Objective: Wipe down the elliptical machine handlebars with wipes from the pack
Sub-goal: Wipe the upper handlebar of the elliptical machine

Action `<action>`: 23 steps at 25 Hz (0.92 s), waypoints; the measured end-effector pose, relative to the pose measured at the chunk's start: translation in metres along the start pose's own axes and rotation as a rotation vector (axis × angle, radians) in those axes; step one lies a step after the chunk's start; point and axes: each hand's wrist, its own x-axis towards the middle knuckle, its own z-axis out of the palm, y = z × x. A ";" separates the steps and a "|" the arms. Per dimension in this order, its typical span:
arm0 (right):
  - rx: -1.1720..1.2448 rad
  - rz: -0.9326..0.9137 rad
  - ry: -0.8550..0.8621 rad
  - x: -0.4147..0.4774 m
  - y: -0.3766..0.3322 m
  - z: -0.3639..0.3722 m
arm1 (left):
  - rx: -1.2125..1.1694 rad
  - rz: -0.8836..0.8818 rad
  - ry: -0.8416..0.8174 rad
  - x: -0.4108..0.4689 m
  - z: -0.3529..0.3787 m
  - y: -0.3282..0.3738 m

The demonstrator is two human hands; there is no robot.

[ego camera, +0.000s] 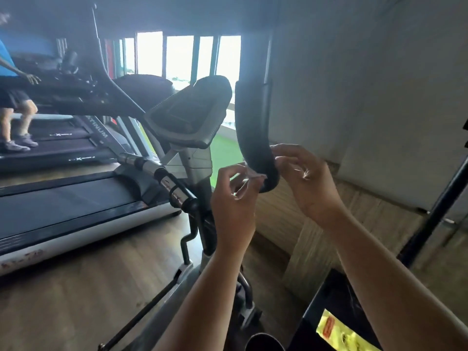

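Note:
A black foam-covered handlebar [249, 127] of the elliptical curves down to its end in front of me. A thin white wipe [253, 174] is wrapped around that lower end. My left hand [234, 198] pinches the wipe's left edge beside the grip. My right hand [302, 178] pinches the wipe on the grip's right side, fingers curled. The elliptical's console [188, 115] stands to the left of the handlebar. A yellow pack [342, 333] lies on a dark surface at the bottom right.
A chrome fixed handle [164, 181] juts out under the console. Treadmills [76, 198] stand to the left, and a person [15, 97] walks on the far one. A wall [367, 84] is on the right with a black post [435, 211].

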 end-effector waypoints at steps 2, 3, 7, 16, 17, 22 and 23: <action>0.028 0.019 -0.025 0.004 0.019 -0.004 | 0.084 0.047 0.029 -0.003 0.004 -0.006; 0.045 0.027 -0.048 0.007 0.028 -0.007 | 0.126 0.078 0.059 -0.004 0.007 -0.006; 0.130 0.015 -0.152 0.017 0.056 -0.015 | 0.052 0.118 0.176 -0.010 0.019 -0.006; 0.240 -0.134 -0.300 0.033 0.095 -0.024 | 0.131 0.054 0.336 -0.028 0.067 -0.058; 0.266 -0.144 -0.313 0.035 0.097 -0.025 | 0.150 0.055 0.348 -0.028 0.068 -0.058; 0.497 -0.162 -0.382 0.048 0.113 -0.029 | 0.081 0.212 0.412 -0.022 0.058 -0.038; 0.504 -0.167 -0.396 0.051 0.116 -0.030 | 0.068 0.234 0.411 -0.022 0.058 -0.038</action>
